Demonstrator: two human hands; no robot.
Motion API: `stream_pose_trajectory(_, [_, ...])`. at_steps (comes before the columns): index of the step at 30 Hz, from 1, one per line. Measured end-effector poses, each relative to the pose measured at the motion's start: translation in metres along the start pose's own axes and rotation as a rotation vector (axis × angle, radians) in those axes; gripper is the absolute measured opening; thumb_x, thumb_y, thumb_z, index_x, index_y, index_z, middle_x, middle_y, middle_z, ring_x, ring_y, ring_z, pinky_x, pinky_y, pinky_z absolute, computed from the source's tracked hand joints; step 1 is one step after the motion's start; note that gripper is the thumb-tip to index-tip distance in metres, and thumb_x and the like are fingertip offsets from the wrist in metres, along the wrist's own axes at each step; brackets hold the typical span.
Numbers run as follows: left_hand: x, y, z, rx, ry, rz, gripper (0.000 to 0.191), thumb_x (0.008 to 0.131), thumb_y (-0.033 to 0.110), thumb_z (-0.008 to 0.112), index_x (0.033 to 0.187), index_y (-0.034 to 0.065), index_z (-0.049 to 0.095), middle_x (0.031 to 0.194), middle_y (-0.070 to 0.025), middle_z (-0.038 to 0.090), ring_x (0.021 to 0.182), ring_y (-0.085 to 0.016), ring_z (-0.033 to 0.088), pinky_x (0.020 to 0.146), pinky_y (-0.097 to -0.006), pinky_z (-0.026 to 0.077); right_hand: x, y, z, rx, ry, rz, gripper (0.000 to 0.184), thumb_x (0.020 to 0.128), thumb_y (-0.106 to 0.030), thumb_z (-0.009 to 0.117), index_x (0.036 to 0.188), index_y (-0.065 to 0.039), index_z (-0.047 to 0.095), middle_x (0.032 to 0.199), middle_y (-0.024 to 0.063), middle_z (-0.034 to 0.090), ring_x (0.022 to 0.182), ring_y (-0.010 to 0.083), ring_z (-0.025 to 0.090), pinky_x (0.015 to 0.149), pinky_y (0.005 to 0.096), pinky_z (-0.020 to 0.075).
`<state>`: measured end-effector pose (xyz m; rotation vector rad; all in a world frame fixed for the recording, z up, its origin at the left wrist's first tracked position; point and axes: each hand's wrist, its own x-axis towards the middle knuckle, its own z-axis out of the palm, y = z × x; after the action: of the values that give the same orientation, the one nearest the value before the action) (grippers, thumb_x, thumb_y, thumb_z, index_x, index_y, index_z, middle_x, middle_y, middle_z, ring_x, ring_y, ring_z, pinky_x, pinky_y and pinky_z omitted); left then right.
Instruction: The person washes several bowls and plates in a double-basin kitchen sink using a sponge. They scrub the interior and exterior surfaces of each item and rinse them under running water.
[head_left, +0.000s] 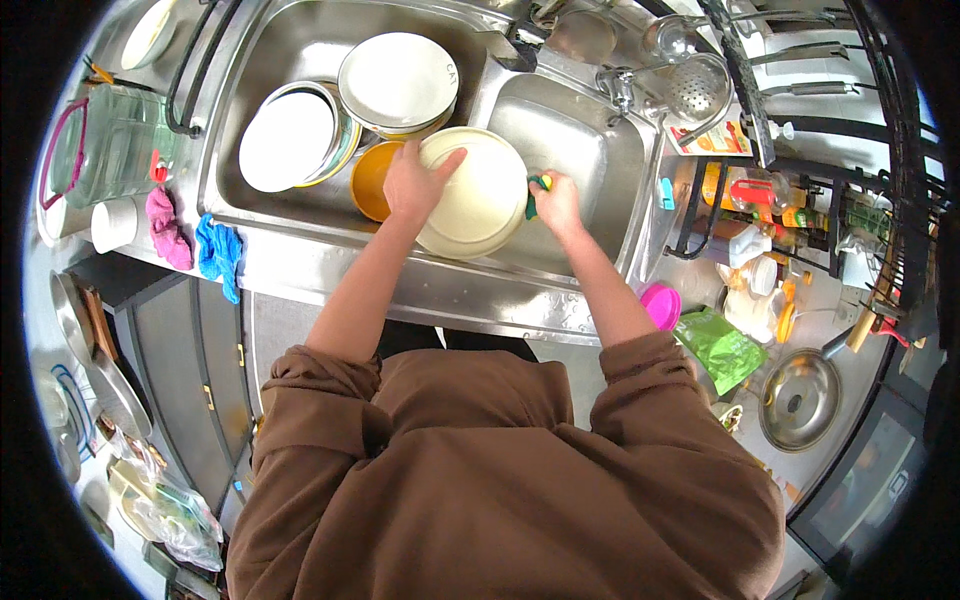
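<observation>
My left hand (417, 184) grips the left rim of a cream plate (480, 199), thumb lying on its face. The plate is held over the divider between the two steel basins. Pinched in my right hand (557, 199) is a green and yellow sponge (535, 196), close against the plate's right edge. An orange bowl (372, 180) sits in the left basin, partly behind my left hand. Beyond it, white plates (399, 79) are stacked, the top one bearing writing. Another stack with a white dish (289, 142) on top stands to the left.
A faucet (517, 49) reaches over the divider from the back. Pink cloth (169, 229) and blue cloth (220, 255) hang at the sink's left edge. On the right are a black rack (705, 210), a skimmer (697, 88), a green bag (720, 346) and a frying pan (801, 397).
</observation>
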<state>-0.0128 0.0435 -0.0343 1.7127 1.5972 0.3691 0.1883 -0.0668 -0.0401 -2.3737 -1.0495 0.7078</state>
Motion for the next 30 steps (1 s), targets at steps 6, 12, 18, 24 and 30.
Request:
stream_pose_trajectory(6, [0.000,0.000,-0.002,-0.013,0.001,-0.026,0.080,0.069,0.064,0.072,0.111,-0.0025,0.057,0.108,-0.0198,0.062,0.100,-0.035,0.061,0.085,-0.0439,0.049,0.068,-0.055,0.008,-0.306,-0.175,-0.266,0.017,0.078,-0.010,0.061,0.091,-0.005,0.070,0.087,0.0208,0.067,0.088,0.0359,0.066,0.080,0.0460,0.0512])
stream_pose_trajectory(12, [0.001,-0.005,0.003,-0.002,-0.028,-0.046,0.077,0.067,0.062,0.074,0.107,-0.0010,0.055,0.106,-0.0193,0.062,0.101,-0.036,0.061,0.085,-0.0438,0.049,0.075,-0.126,0.044,-0.557,-0.299,-0.717,0.022,0.075,-0.008,0.061,0.095,-0.011,0.068,0.098,0.0110,0.062,0.098,0.0313,0.061,0.082,0.0424,0.0499])
stream_pose_trajectory(18, [0.007,-0.011,0.006,-0.050,-0.022,-0.068,0.075,0.068,0.057,0.075,0.109,-0.0015,0.054,0.104,-0.0203,0.063,0.099,-0.037,0.061,0.084,-0.0446,0.049,0.054,-0.160,0.077,-0.750,-0.417,-0.884,0.018,0.080,-0.009,0.057,0.092,-0.004,0.069,0.102,0.0109,0.065,0.100,0.0296,0.062,0.080,0.0422,0.0518])
stream_pose_trajectory(24, [0.001,-0.002,0.001,-0.012,0.008,-0.117,0.078,0.066,0.063,0.074,0.102,-0.0025,0.055,0.100,-0.0211,0.063,0.097,-0.038,0.062,0.081,-0.0457,0.050,0.085,-0.084,0.018,-0.445,-0.311,-0.460,0.022,0.078,-0.015,0.064,0.097,-0.005,0.069,0.092,0.0201,0.066,0.089,0.0389,0.064,0.079,0.0458,0.0511])
stream_pose_trajectory(30, [0.001,-0.001,0.001,-0.008,0.010,-0.106,0.079,0.066,0.066,0.073,0.101,-0.0024,0.055,0.101,-0.0211,0.063,0.097,-0.038,0.062,0.082,-0.0459,0.050,0.016,-0.021,0.022,-0.115,0.138,-0.040,0.016,0.080,-0.009,0.064,0.092,0.001,0.069,0.085,0.0248,0.066,0.082,0.0386,0.065,0.076,0.0420,0.0504])
